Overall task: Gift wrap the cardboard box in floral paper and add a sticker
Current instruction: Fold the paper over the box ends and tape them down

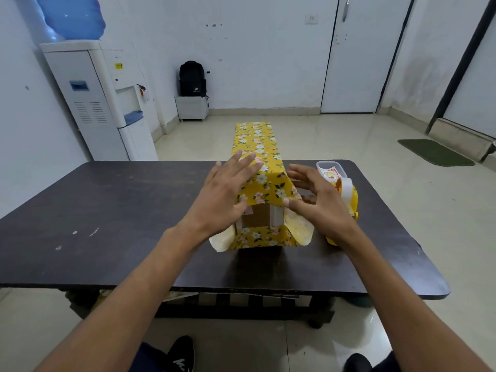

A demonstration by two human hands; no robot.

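**Open end of the parcel waits on a clean fold**

Head view: my left hand lies flat, fingers straight and spread, on the top left edge of the box, which sits at the centre of the frame on the dark table. My right hand hovers just beside the box's right side, fingers spread and loosely bent, gripping nothing. Its thumb seems to touch a corner of the floral paper.

The paper covers the long top, but the near end is open. Bare cardboard shows between a short top flap, a bottom flap lying towards me and two side wings curling outward.

The risks, as I judge them:
- **Uneven pressure:** it could set a crooked crease or tear the paper at the corner.
- **Reaching for supplies:** the tape dispenser and the sticker tub sit right of centre, behind my right hand. Getting them means lifting a hand, and the top flap may spring up.
- **A hard push:** it could slide the box away from me. Its far end shows past the table's far edge, upper centre, and I cannot tell whether it overhangs.
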